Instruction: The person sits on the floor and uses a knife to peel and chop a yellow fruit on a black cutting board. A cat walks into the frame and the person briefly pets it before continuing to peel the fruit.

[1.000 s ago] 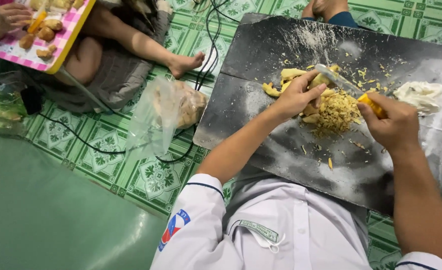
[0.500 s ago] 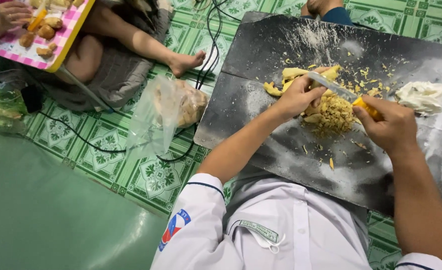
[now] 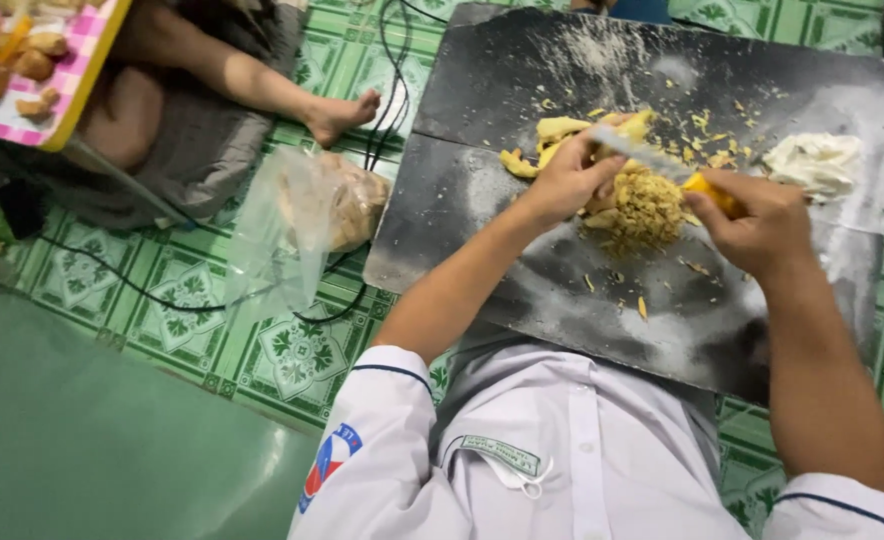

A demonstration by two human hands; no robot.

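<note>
Knife work on a dark, flour-dusted flat board

On the board, the left hand curls over pale yellow root pieces; the right hand, fist closed, grips a yellow-handled knife, seemingly over the shredded yellow heap.

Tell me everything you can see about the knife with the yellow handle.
The knife with the yellow handle has a thin, pale metal-looking blade and a short orange-yellow handle. The right hand grips the handle, hiding most of it. The blade lies nearly flat, pointing up-left over the heap of chopped yellow food on the dark, flour-dusted board. Its tip reaches the left hand, which holds the yellow pieces.
</note>
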